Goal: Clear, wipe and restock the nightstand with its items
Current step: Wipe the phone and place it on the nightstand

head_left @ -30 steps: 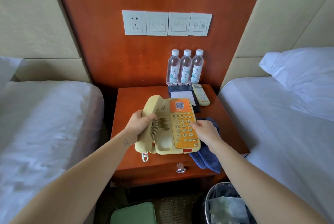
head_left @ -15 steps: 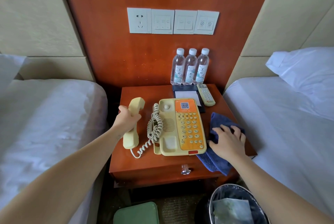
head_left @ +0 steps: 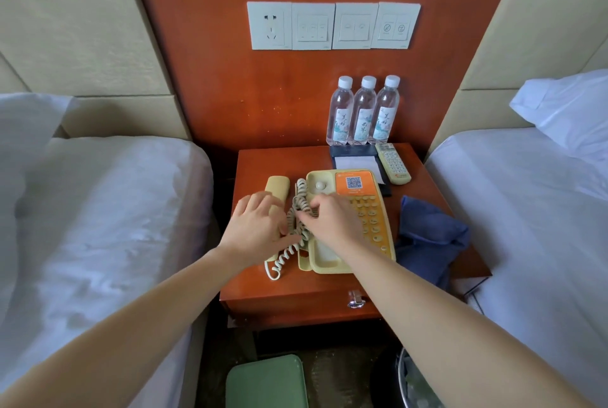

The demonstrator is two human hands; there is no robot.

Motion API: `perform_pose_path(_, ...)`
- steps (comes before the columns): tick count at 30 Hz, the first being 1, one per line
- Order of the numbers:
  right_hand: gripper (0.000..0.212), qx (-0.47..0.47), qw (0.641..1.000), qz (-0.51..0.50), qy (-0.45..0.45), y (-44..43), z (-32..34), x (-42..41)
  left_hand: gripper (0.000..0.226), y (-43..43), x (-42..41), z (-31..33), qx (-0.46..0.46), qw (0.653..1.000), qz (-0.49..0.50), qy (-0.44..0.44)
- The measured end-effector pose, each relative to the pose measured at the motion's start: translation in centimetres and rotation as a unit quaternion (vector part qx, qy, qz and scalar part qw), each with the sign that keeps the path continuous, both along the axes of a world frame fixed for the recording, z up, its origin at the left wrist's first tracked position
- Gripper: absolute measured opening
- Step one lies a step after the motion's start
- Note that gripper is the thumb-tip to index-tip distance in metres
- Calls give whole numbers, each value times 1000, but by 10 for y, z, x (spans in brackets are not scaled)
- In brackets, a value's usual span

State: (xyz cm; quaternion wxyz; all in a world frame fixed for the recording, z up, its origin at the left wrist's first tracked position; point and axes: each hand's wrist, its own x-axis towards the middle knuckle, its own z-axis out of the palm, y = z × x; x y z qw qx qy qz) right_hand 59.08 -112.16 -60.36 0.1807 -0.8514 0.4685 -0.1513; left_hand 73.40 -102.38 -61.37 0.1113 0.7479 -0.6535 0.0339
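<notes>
The left hand (head_left: 258, 231) grips the cream plastic telephone handset (head_left: 278, 185) lying on the reddish wooden nightstand (head_left: 263, 162). The right hand (head_left: 332, 225) pinches the coiled beige cord (head_left: 289, 251) beside the cream-and-orange phone base (head_left: 329, 261). A crumpled blue cloth (head_left: 427, 236) lies to the right.

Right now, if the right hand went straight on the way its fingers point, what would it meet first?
The coiled cord: the right hand already seems to pinch it. Just past the cord lies the handset, held by the left hand. Depth is hard to judge from this view.
</notes>
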Motion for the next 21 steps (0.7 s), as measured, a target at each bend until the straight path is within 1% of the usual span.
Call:
perform_pose_path(2, 26, 4, 1000, -15, 17, 2, 1, 8, 47, 5, -3, 3, 36, 999, 0, 13)
perform_pose_path(3, 22, 23, 999, -24, 7, 4, 3, 10, 49, 6, -3, 4, 50, 998, 11, 31)
perform_pose_path(5, 17, 84, 994, -35, -63, 4, 9, 10, 61, 5, 0, 6, 72, 997, 19, 35)
perform_pose_path(7, 15, 134, 977, -19, -164, 5, 18, 8, 73, 8, 6, 7, 85, 996, 12, 20)
perform_pose_path(9, 14, 145, 961, 4, -237, 8, 28, 4, 82, 10, 13, 5, 96, 995, 13, 6)
perform_pose_path(11, 15, 152, 950, 13, -274, 11, 35, 0, 82, 11, 17, 5, 116, 992, 30, 23)
perform_pose_path(13, 16, 166, 949, 41, -264, 14, 38, -3, 77, 11, 17, 9, 138, 989, 42, 31)
perform_pose_path(14, 17, 184, 950, 68, -244, 18, 38, -6, 73, 12, 17, 11, 146, 988, 48, 30)
perform_pose_path(16, 18, 222, 951, 121, -176, 24, 32, -13, 59, 12, 19, 14, 156, 985, 60, 38)
perform_pose_path(18, 19, 207, 962, 151, -92, 29, 22, -20, 40, 9, 22, 17, 171, 976, 74, 113)
perform_pose_path(19, 19, 185, 968, 154, -70, 30, 17, -23, 33, 7, 23, 19, 171, 968, 81, 163)
perform_pose_path(20, 20, 167, 972, 151, -67, 30, 13, -25, 29, 1, 25, 19, 157, 962, 88, 207)
perform_pose_path(21, 19, 155, 974, 150, -70, 29, 11, -26, 28, -6, 23, 20, 130, 961, 85, 230)
